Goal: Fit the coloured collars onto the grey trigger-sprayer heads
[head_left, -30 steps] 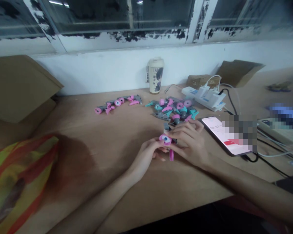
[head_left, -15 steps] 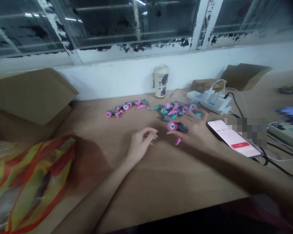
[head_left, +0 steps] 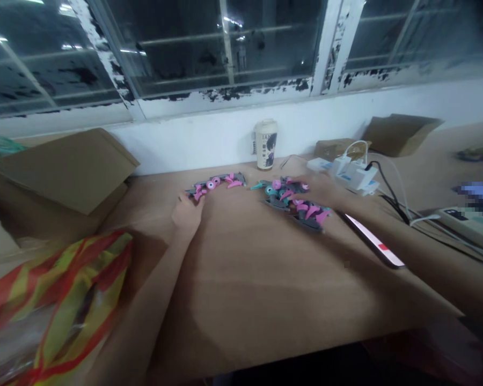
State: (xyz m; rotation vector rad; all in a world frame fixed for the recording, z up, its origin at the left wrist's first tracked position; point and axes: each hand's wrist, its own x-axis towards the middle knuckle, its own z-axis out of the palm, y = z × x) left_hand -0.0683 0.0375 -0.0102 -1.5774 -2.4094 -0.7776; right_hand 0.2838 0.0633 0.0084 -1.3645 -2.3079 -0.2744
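My left hand [head_left: 187, 214] reaches forward on the wooden table [head_left: 265, 279], its fingertips at the near left end of a short row of pink and grey plastic parts [head_left: 214, 184]. The fingers are blurred and I cannot make out their pose. My right hand [head_left: 321, 186] is smeared by motion at the far right side of a pile of pink, teal and grey parts [head_left: 295, 201]. Whether it holds a part is hidden.
A paper coffee cup [head_left: 265, 143] stands by the wall. A white power strip [head_left: 354, 174] with chargers and cables lies right of the pile, and a phone [head_left: 373, 248] lies near my right forearm. Cardboard boxes [head_left: 64, 171] and a yellow-red bag [head_left: 60, 300] fill the left.
My hands parted from the pink piece they held together. The left hand moved forward and left to the row of parts; the right hand carried the piece to the pile.
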